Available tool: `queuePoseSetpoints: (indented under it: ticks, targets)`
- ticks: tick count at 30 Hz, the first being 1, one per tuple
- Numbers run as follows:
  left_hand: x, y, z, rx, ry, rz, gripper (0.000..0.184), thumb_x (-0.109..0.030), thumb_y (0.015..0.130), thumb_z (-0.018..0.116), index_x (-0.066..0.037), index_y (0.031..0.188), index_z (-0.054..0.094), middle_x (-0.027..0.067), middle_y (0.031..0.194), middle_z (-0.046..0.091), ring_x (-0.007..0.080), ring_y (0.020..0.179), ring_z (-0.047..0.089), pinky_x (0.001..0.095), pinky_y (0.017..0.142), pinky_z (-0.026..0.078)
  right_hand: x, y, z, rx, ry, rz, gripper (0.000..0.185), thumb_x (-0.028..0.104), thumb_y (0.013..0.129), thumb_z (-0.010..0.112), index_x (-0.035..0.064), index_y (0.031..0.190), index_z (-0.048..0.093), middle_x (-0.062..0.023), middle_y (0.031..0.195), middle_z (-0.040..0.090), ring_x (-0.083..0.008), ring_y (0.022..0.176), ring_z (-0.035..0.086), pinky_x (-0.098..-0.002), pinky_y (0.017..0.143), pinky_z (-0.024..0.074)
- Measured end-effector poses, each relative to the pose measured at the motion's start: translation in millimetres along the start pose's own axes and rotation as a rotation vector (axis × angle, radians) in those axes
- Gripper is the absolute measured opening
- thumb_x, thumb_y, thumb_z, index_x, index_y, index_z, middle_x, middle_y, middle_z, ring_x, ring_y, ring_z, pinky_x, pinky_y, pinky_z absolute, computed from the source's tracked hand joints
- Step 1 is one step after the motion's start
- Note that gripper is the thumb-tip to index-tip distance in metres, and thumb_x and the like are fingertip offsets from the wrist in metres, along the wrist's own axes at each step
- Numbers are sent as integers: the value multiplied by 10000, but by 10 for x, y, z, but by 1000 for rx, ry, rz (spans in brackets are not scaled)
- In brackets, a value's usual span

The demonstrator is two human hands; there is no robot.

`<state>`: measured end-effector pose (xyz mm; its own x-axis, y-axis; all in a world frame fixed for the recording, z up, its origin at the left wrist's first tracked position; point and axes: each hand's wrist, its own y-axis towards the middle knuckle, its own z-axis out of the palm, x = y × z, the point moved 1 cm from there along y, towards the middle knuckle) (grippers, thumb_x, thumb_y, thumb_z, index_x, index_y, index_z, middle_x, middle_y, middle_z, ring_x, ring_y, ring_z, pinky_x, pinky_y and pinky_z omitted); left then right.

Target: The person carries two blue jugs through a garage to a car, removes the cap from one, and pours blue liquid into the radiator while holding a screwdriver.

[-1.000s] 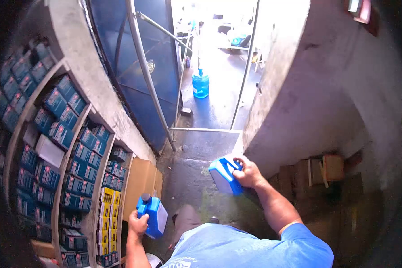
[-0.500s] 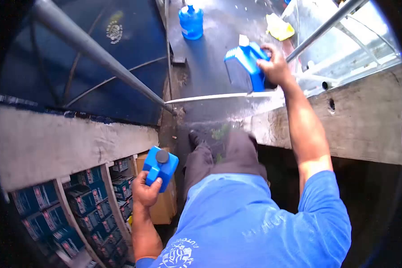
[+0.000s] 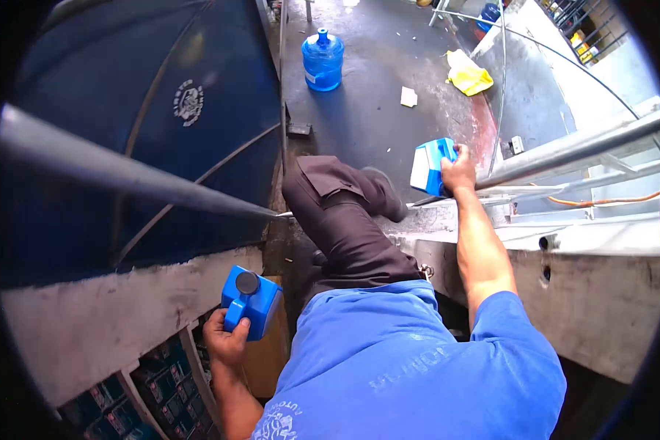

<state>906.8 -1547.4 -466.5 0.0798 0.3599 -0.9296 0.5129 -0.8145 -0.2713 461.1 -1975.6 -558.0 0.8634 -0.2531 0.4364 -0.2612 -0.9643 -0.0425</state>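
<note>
My left hand (image 3: 227,334) is wrapped round the handle of a blue jug (image 3: 260,297) with a dark round cap, held low at my left side near the shelving. Out in front on the right, my right hand (image 3: 458,172) grips a second blue jug (image 3: 435,167) by its handle. That one is tilted, and a pale label shows on its side. The fingers of each hand are partly hidden behind the jugs.
A large blue water bottle (image 3: 323,62) stands on the dark floor ahead. Near it lie a yellow bag (image 3: 468,73) and a scrap of paper (image 3: 408,97). Metal poles (image 3: 136,176) run along both sides. Boxes (image 3: 176,385) fill the shelves below the left ledge (image 3: 125,304).
One leg has lifted and swung forward over the threshold bar. My right hand and its jug have come lower in view. More of the floor ahead shows.
</note>
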Motion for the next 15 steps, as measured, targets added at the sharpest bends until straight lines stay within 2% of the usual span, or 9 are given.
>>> queuePoseSetpoints:
  ticks: [4,8,10,12,13,14,15]
  targets:
    - [184,500,315,44,17,-106,237,-136,818,762,19,958,649,39,875,670,102,784,592,297,745,515,-294,309,532,-84,64,172,566,287,807,649,131,1330,503,-237,1085,709,-424,1046,677,-493,940,513]
    - [90,1034,692,84,80,-181,265,-147,809,782,14,969,646,35,879,667,105,793,592,294,739,513,-539,703,1151,-81,85,310,576,237,800,682,74,1320,497,-265,1191,667,-420,1125,648,-466,986,494]
    - [38,1395,968,92,98,-210,271,-158,801,790,12,958,650,31,867,664,107,785,590,293,726,512,-492,942,1282,53,75,440,576,194,796,687,23,1309,490,-280,1234,641,-422,1185,616,-460,1023,469]
    - [14,1846,1249,70,216,-237,310,-199,759,820,6,930,662,50,819,671,115,752,604,308,685,517,-882,1370,1761,33,72,468,555,163,795,674,-14,1287,489,-284,1248,633,-433,1200,606,-466,1040,459]
    - [-133,2134,1412,97,297,-264,310,-208,759,819,1,928,664,58,811,681,123,743,615,317,680,522,-982,1541,1872,22,102,473,546,162,790,689,-29,1262,491,-273,1243,640,-432,1194,612,-463,1037,463]
    - [-300,2418,1587,129,378,-296,310,-217,759,817,-4,926,667,67,802,690,131,735,626,327,675,526,-844,1684,1774,67,112,567,538,169,793,704,-26,1248,494,-270,1225,649,-430,1178,623,-460,1028,470]
    - [-103,2594,1716,48,312,-319,304,-236,754,812,-13,910,676,84,775,700,156,708,649,349,663,534,-944,1861,1829,114,50,610,556,175,791,722,-26,1251,483,-271,1208,657,-425,1154,640,-458,1013,482]
